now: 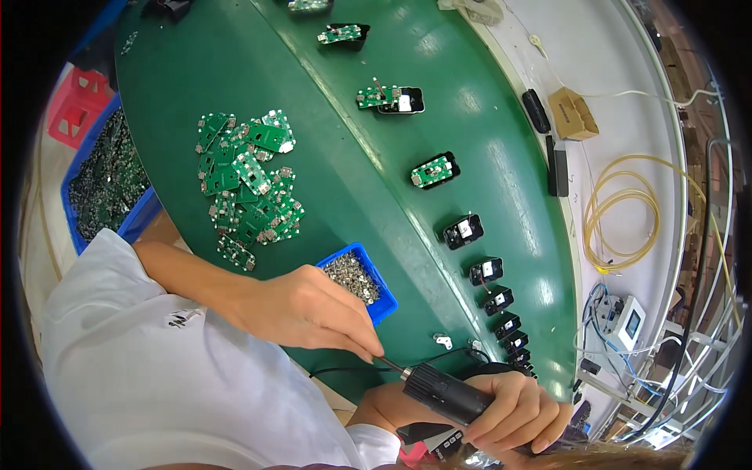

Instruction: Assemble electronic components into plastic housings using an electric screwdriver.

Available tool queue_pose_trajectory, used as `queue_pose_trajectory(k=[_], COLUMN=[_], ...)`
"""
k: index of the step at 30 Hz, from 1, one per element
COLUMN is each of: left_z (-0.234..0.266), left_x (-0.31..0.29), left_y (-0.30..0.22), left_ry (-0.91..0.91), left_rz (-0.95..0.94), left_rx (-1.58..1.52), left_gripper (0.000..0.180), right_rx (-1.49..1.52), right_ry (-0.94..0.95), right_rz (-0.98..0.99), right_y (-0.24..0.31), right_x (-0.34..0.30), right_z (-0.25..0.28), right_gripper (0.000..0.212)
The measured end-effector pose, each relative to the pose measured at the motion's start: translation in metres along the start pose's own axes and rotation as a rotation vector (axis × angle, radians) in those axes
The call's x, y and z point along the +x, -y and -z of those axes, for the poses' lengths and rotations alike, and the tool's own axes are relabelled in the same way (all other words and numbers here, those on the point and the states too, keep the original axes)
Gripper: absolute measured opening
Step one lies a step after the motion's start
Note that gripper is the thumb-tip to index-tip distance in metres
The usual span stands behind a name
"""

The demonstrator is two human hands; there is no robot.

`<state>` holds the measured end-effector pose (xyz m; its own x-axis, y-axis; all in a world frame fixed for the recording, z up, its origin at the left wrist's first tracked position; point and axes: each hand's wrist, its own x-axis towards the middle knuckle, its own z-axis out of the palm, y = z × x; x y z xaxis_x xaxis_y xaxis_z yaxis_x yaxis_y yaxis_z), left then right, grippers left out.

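My right hand (pixel 517 411) is wrapped round a black electric screwdriver (pixel 446 393), held sideways near the lower edge. Its thin metal bit points left toward my left hand (pixel 321 312). The left thumb and fingers are pinched together at the bit's tip; what lies between them is too small and hidden to make out. Just beyond that hand sits a blue tray (pixel 381 301) of small metal screws or similar parts. A loose pile of green circuit boards (pixel 251 176) lies farther off on the green table (pixel 329 196).
A row of black housings (pixel 464 231) curves along the table's right side, the far ones with green boards on them. Two small metal pieces (pixel 443 341) lie near the screwdriver's cable. A blue crate (pixel 149 207) of boards stands left; coiled yellow tubing (pixel 591 227) lies right.
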<state>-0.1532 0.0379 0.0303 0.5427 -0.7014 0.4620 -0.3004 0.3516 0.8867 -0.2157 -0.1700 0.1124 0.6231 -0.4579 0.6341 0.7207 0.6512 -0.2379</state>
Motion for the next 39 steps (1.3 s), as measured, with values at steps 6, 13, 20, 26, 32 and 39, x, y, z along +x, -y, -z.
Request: queue_pose_trajectory(k=[6,13,20,26,32,39], left_z=[-0.006,-0.001,0.074,0.172,0.156,0.097], left_x=[-0.002,-0.008,0.013,-0.024,-0.001,0.082], left_y=[0.001,0.009,0.014,0.027,0.037,0.048], left_ry=[0.0,-0.037,-0.174,-0.298,-0.257,0.047], left_rz=[0.071,-0.218,0.036,0.519,0.657,0.445], left_rx=[0.063,0.455,1.051,1.516,1.186,0.602], left_gripper=[0.022,0.023,0.032,0.017,0.02,0.015], right_rx=[-0.183,-0.237,-0.416,-0.334,-0.35,-0.455], right_ry=[0.066,-0.036,0.065,-0.075,-0.393,-0.002], right_rz=[-0.142,-0.038,-0.122,0.239,0.599,0.29], right_y=[0.003,-0.008,0.02,0.032,0.033,0.072], right_x=[0.004,-0.004,-0.008,0.0,-0.005,0.0], right_z=[-0.007,-0.008,-0.003,0.007,-0.011,-0.001], right_gripper=[0.028,0.023,0.027,0.035,0.03,0.037])
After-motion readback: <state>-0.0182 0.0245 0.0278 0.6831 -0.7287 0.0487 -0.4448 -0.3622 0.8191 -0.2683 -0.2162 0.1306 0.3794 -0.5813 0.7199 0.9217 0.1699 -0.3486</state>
